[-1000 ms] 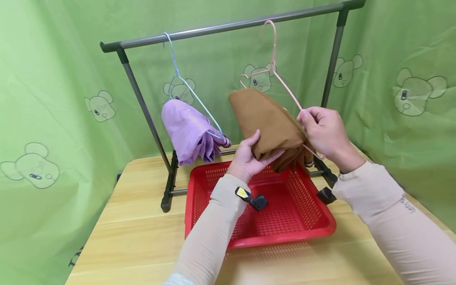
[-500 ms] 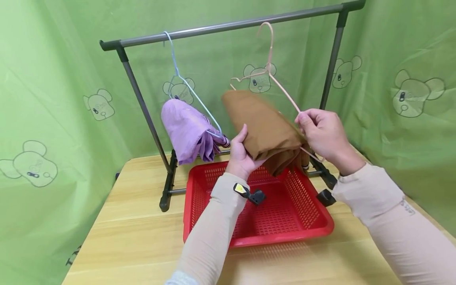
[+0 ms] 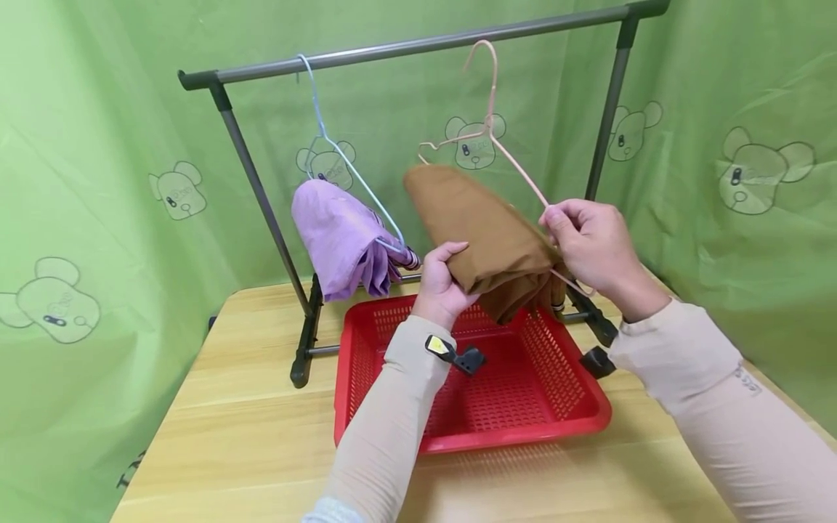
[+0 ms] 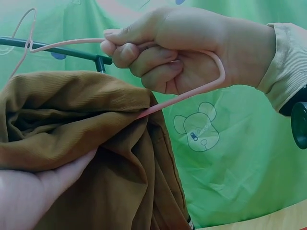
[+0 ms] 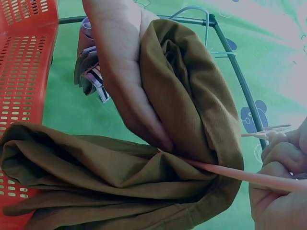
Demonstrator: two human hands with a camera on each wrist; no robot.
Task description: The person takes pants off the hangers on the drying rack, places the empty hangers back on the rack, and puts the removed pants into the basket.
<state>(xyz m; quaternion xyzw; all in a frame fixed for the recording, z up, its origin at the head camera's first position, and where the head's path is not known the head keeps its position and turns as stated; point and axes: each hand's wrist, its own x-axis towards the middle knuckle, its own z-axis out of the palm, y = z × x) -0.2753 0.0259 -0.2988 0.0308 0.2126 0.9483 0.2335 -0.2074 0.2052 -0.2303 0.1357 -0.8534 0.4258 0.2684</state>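
My right hand point(image 3: 588, 236) grips the lower right corner of a pink hanger point(image 3: 516, 171), its fingers curled round the wire in the left wrist view. Over the hanger's bottom bar point(image 5: 230, 173) drapes a folded brown garment point(image 3: 484, 229). My left hand point(image 3: 445, 287) holds that garment at its lower left side, thumb in front; its other fingers are hidden in the head view. The right wrist view shows some of them lying along the cloth. The hanger's hook point(image 3: 487, 54) is close to the rail in the head view; I cannot tell whether they touch.
A dark metal rack point(image 3: 418, 49) stands on the wooden table point(image 3: 248, 407). From its left part, a blue hanger point(image 3: 362, 181) carries a folded purple garment point(image 3: 336, 240). Below the brown garment sits a red perforated basket point(image 3: 510, 439). Green printed curtains point(image 3: 85, 181) surround the table.
The pink hanger and brown garment have shifted left. My left thumb, raised earlier, now lies bent over the cloth, and the left fingers have gone out of sight behind it. The right hand keeps its grip.
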